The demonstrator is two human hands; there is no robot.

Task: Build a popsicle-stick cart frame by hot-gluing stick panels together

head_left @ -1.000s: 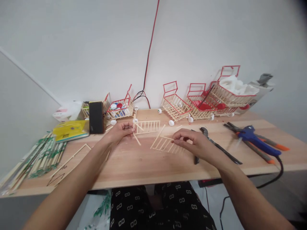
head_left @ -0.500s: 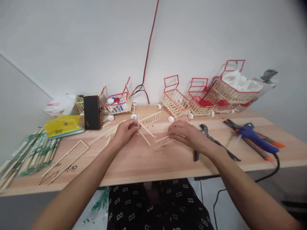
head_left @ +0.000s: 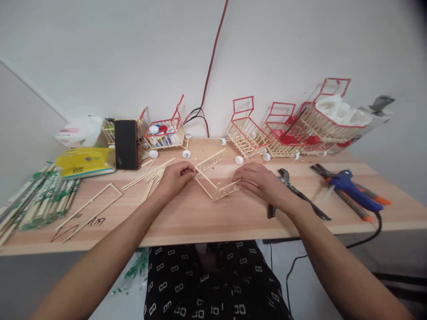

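Note:
My left hand [head_left: 175,178] pinches the near end of a ladder-like panel of thin wooden sticks [head_left: 209,161], tilted up off the wooden table [head_left: 200,218]. My right hand [head_left: 258,180] is closed on a second stick panel [head_left: 227,190], standing on its edge. The two panels meet at a corner between my hands, with a loose stick [head_left: 204,186] running down from the left panel.
Several small stick carts with red frames [head_left: 245,133] line the wall, one with bottle caps [head_left: 163,134]. Pliers [head_left: 293,191] and a blue glue gun [head_left: 353,189] lie right. A black phone [head_left: 126,143], yellow pack [head_left: 85,161], chopstick packets [head_left: 40,200] and a stick frame [head_left: 90,209] lie left.
Both hands drew closer together. The right panel was raised from flat onto its edge, and the left panel was tilted up until the two meet at a corner.

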